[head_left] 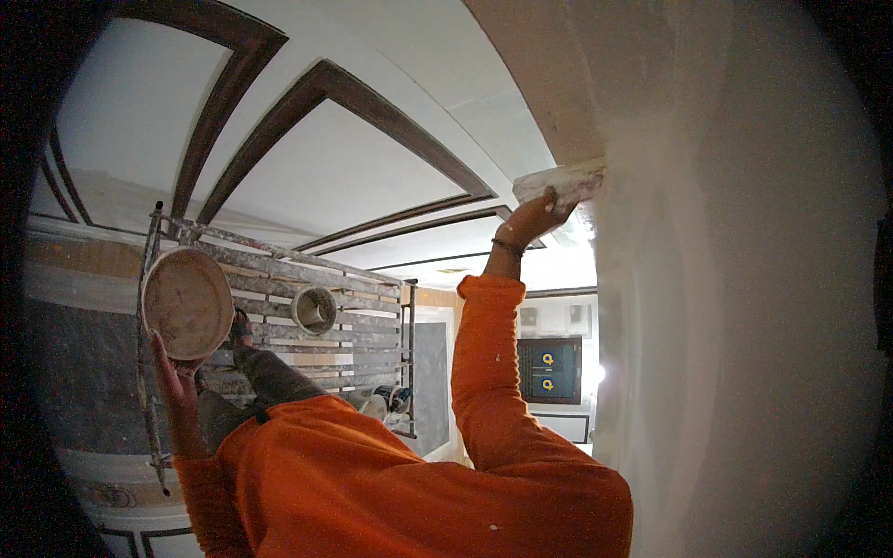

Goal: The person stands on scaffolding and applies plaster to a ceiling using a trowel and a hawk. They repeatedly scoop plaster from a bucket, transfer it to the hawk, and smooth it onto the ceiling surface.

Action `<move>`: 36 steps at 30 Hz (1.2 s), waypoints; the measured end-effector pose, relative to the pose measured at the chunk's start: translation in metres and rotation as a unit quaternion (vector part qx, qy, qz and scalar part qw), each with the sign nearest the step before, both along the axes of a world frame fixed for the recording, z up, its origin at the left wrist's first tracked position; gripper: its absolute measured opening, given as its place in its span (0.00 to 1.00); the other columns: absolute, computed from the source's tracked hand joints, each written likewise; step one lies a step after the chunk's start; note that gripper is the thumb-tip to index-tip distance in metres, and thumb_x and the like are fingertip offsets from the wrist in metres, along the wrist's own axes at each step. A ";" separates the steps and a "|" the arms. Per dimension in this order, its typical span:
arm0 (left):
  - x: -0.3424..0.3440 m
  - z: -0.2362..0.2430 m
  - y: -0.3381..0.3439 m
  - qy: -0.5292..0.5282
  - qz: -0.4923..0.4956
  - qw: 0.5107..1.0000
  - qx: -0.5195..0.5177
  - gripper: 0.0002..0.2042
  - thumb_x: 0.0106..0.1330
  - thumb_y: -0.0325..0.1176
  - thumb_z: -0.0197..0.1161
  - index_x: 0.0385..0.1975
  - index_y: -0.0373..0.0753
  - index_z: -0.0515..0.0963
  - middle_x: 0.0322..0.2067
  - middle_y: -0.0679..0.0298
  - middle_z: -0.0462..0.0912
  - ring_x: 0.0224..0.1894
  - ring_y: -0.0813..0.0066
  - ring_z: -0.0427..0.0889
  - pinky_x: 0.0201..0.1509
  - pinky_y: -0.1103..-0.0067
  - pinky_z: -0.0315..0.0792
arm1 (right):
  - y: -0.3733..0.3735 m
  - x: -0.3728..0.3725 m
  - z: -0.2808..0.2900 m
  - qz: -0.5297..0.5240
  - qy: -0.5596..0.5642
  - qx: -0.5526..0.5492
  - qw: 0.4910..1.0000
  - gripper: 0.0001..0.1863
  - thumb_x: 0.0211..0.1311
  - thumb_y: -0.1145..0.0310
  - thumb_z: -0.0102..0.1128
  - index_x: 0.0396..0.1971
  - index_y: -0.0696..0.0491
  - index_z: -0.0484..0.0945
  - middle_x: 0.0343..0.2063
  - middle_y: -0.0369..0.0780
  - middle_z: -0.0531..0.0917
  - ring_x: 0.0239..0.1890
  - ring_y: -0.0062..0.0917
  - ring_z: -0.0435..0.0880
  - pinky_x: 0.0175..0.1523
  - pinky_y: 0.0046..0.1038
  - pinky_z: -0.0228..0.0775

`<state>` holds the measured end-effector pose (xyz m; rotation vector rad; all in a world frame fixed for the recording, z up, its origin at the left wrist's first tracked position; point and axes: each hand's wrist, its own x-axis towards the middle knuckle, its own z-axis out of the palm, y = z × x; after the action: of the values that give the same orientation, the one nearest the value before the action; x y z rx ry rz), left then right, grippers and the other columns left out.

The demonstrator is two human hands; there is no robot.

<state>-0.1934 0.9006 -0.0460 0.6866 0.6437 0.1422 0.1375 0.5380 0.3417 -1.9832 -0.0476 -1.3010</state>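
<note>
My left hand (173,374) holds up a round, shallow pan (188,303) at its lower edge; the inside is coated with pale plaster. Raised on the right, my right hand (538,219) is wrapped round a wide plastering blade (560,182), whose face is smeared white. The blade's far end meets the pale plastered surface (688,232) that fills the right side. Its handle is mostly covered by my fingers.
I stand on a slatted scaffold platform (270,286) with metal end rails. A plaster-stained bucket (314,310) is on the slats, and several smaller items (386,402) sit near my legs. Dark-framed white panels (372,158) rise beyond. A dark panel (549,370) stands farther off.
</note>
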 end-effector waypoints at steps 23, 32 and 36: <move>-0.024 -0.030 0.003 -0.050 -0.012 0.971 0.232 0.34 0.71 0.54 0.47 0.71 0.45 0.48 0.69 0.53 0.52 0.67 0.54 0.60 0.60 0.62 0.70 | 0.310 -0.042 -0.031 0.241 -0.103 -0.368 0.892 0.30 0.60 0.74 0.48 0.65 0.52 0.60 0.60 0.47 0.65 0.61 0.37 0.64 0.62 0.36 0.58; 0.004 0.066 0.016 0.127 0.072 0.981 -0.131 0.36 0.68 0.60 0.48 0.68 0.40 0.54 0.65 0.51 0.61 0.62 0.54 0.68 0.56 0.61 0.74 | 0.080 -0.019 -0.007 -0.013 -0.055 -0.115 0.992 0.34 0.69 0.59 0.50 0.68 0.60 0.50 0.64 0.58 0.59 0.63 0.48 0.65 0.66 0.49 0.61; 0.030 0.147 0.041 0.183 0.104 0.943 -0.257 0.37 0.68 0.60 0.49 0.68 0.40 0.53 0.65 0.51 0.59 0.63 0.52 0.67 0.57 0.61 0.73 | 0.121 0.005 0.007 -0.037 -0.080 -0.157 0.984 0.32 0.68 0.66 0.45 0.68 0.59 0.50 0.63 0.57 0.60 0.64 0.47 0.64 0.66 0.47 0.61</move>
<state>-0.1634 0.9414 0.1008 0.1330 1.0642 0.0353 0.1427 0.6592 0.3491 -2.1513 -0.2740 -1.5791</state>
